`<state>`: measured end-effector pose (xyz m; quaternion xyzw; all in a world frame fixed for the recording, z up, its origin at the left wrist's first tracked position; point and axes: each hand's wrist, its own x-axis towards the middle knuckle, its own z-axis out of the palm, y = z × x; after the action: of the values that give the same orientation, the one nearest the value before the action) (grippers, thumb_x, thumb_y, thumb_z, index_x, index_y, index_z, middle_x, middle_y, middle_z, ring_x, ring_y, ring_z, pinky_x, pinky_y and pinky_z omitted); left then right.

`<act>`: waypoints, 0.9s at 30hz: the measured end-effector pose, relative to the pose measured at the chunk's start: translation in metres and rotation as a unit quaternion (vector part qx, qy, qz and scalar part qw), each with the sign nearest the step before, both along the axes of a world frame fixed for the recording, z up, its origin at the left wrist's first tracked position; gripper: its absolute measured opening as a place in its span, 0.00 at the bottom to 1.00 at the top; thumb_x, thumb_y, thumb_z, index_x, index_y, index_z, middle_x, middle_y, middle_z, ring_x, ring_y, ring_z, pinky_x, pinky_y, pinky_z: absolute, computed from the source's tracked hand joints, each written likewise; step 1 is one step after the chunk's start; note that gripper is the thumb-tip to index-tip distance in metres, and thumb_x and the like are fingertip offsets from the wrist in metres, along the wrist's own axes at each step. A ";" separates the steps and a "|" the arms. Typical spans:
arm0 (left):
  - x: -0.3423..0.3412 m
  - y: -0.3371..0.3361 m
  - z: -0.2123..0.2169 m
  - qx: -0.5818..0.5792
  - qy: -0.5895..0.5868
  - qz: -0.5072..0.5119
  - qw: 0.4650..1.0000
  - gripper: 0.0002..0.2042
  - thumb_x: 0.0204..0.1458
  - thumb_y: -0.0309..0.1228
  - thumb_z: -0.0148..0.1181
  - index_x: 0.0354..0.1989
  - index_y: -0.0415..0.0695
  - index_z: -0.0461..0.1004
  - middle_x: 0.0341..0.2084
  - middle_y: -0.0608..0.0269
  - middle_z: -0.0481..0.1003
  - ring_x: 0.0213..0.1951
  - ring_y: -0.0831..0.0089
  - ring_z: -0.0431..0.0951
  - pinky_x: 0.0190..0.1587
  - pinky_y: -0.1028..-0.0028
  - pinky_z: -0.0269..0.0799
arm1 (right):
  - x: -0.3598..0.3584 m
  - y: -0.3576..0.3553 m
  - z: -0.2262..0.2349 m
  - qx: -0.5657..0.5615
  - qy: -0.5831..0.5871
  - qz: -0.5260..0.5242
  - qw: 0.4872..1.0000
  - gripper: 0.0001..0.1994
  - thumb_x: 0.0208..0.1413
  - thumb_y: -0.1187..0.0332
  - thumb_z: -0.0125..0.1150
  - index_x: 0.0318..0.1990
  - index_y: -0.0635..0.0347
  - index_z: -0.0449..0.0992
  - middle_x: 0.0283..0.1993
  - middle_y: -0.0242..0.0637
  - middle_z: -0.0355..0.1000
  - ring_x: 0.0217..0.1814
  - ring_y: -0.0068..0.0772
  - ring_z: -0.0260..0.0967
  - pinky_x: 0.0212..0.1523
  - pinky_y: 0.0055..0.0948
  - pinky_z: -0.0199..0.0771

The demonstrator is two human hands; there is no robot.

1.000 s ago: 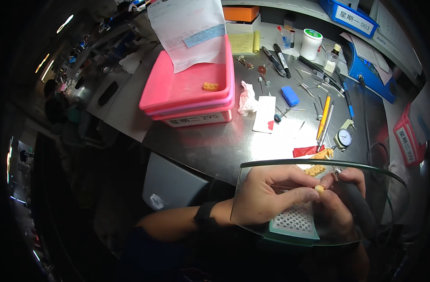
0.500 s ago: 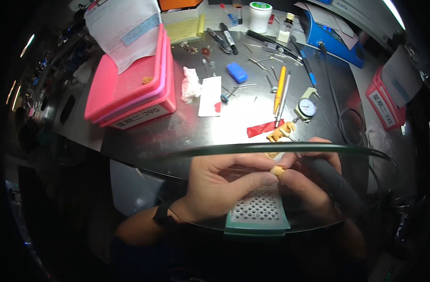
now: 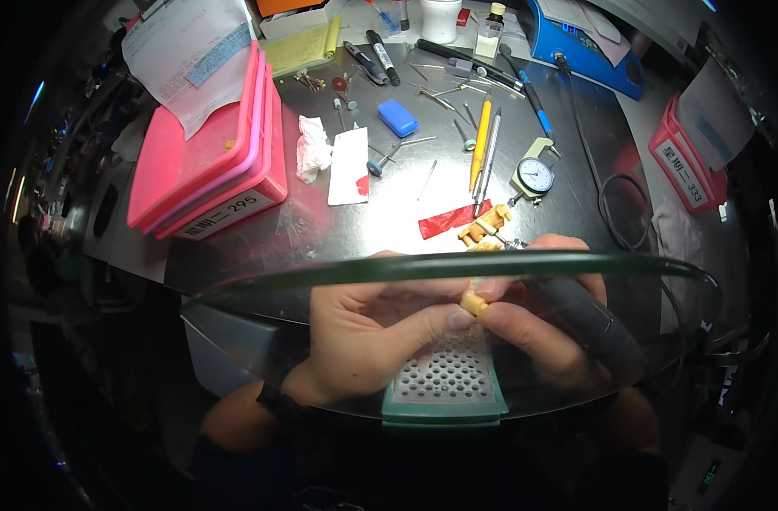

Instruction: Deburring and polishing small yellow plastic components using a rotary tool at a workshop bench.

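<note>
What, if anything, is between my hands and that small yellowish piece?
Nothing visible: the small yellowish piece sits between the left hand and the right hand, touching both. The right hand also holds a dark handpiece. In this view, a clear pane stands in front of the hands, not between them and the piece.

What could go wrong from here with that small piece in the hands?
The small yellowish piece, pinched between the left hand and right hand, could slip toward the perforated plate. The dark handpiece in the right hand might knock the yellowish dental model near its metal end.
</note>
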<state>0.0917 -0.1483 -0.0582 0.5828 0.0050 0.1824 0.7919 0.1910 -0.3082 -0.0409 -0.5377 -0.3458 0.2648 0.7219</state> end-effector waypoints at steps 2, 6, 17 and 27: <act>-0.001 -0.001 0.001 0.007 0.012 0.002 1.000 0.12 0.47 0.14 0.63 0.41 0.35 0.78 0.36 0.55 0.80 0.31 0.83 0.77 0.29 0.85 0.71 | -0.003 0.000 0.002 0.003 0.013 -0.007 1.000 0.17 0.54 0.80 0.61 0.50 0.66 0.64 0.42 0.41 0.74 0.45 0.25 0.73 0.47 0.23 0.74; -0.005 0.001 0.009 0.029 0.040 -0.006 0.999 0.11 0.48 0.13 0.61 0.41 0.36 0.78 0.36 0.52 0.80 0.30 0.83 0.77 0.26 0.85 0.70 | 0.000 -0.004 -0.001 -0.033 -0.085 -0.025 0.996 0.18 0.54 0.80 0.61 0.51 0.65 0.63 0.41 0.40 0.72 0.45 0.25 0.72 0.46 0.23 0.74; -0.001 -0.003 0.007 0.003 0.006 0.023 1.000 0.08 0.49 0.13 0.59 0.37 0.35 0.78 0.37 0.48 0.79 0.26 0.83 0.76 0.22 0.86 0.68 | 0.001 -0.003 -0.003 -0.018 -0.019 -0.007 1.000 0.19 0.53 0.79 0.63 0.51 0.65 0.64 0.41 0.38 0.72 0.43 0.21 0.71 0.43 0.21 0.73; -0.002 0.003 0.004 0.036 0.030 -0.013 0.999 0.11 0.50 0.14 0.59 0.43 0.35 0.77 0.38 0.54 0.78 0.27 0.84 0.75 0.22 0.86 0.68 | -0.005 -0.002 0.002 -0.004 0.009 -0.031 0.999 0.20 0.53 0.80 0.62 0.52 0.65 0.63 0.42 0.38 0.71 0.45 0.22 0.71 0.44 0.21 0.73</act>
<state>0.0896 -0.1451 -0.0540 0.6158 0.0146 0.1550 0.7724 0.1858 -0.3101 -0.0391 -0.5484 -0.3211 0.2482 0.7311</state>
